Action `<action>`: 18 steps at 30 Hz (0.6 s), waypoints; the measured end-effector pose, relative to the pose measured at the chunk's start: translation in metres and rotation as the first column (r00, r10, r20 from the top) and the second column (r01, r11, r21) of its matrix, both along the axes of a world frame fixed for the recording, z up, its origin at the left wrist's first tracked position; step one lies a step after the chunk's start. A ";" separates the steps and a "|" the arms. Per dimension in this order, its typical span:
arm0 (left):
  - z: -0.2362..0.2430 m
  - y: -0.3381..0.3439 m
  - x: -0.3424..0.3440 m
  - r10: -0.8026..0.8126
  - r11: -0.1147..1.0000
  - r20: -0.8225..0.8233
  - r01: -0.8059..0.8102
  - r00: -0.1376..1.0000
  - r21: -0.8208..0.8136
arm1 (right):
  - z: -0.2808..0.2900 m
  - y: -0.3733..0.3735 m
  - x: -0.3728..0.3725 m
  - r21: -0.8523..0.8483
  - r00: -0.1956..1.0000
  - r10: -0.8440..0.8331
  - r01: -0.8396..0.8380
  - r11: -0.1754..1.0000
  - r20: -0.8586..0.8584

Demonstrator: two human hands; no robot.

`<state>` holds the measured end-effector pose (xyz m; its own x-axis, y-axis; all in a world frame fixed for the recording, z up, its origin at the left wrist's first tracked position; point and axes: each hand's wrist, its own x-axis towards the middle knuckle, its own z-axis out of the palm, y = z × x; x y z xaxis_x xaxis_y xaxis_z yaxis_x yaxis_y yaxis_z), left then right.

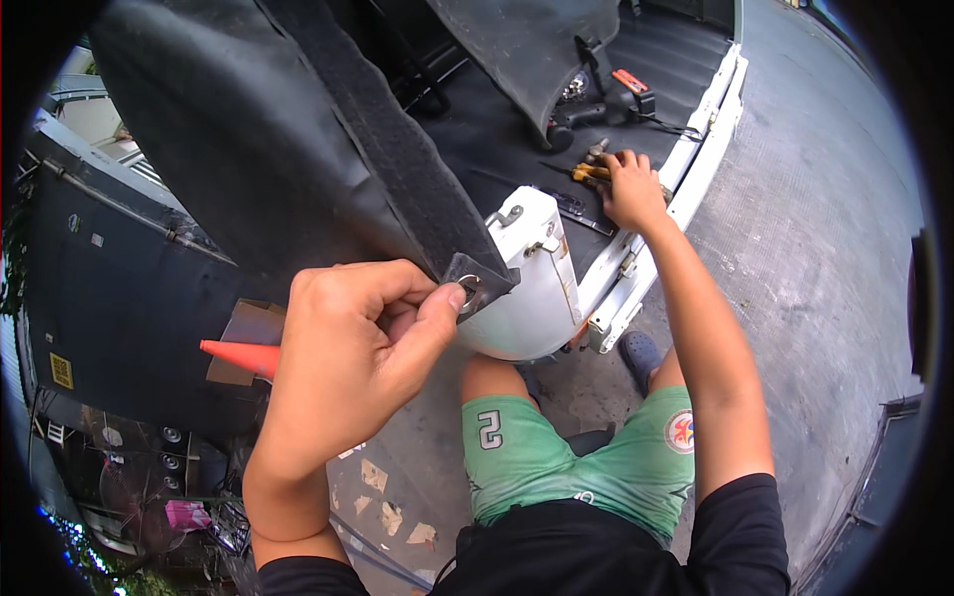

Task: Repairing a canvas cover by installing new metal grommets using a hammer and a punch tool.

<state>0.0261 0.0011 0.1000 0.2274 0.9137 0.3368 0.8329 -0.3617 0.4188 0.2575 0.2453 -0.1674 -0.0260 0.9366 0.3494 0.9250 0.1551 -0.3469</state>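
My left hand (363,343) is closed, its thumb and forefinger pinching a metal ring (471,286) at the lower corner of a black vinyl cover (288,129). A strip of fuzzy dark fabric runs along the edge of that cover. Farther right, my right hand (633,191) reaches down over the truck bed with fingers apart. Beneath its fingertips lies a yellow-handled tool (589,173); whether they touch it is hard to see. Just beyond sits a metal tool head (596,149), partly hidden. Dark flat metal pieces (576,211) rest beside the thumb.
A black cordless power tool (618,102) lies deeper in the bed. The white corner post (532,268) and lowered white side rail (636,273) stand before my knees. An orange cone (238,356) and scraps of torn cardboard (393,517) are at the left.
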 end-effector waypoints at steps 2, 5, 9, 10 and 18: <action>0.002 -0.003 -0.002 0.024 1.000 0.001 -0.024 1.000 -0.001 | -0.008 0.012 0.011 0.046 0.995 0.035 -0.031 0.998 -0.089; -0.004 0.000 -0.003 0.027 0.994 0.113 -0.039 0.993 0.106 | -0.001 0.011 0.015 -0.013 1.000 -0.004 0.004 1.000 0.006; -0.014 0.008 -0.021 -0.211 0.904 -0.121 0.241 0.970 0.352 | -0.009 0.015 0.027 -0.014 0.998 -0.024 0.023 1.000 -0.056; -0.016 0.008 -0.023 -0.237 0.885 -0.141 0.273 0.961 0.376 | -0.010 0.013 0.028 -0.017 0.998 -0.026 0.025 1.000 -0.054; -0.022 0.017 -0.028 -0.297 0.787 -0.304 0.412 0.905 0.459 | 0.008 -0.055 0.035 0.567 0.837 0.272 0.055 0.822 -0.475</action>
<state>-0.0022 0.0185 0.0784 0.6171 0.4692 0.6317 0.6481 -0.7583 -0.0699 0.2920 0.1906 -0.1591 0.2199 0.5881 0.7783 0.5932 0.5527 -0.5853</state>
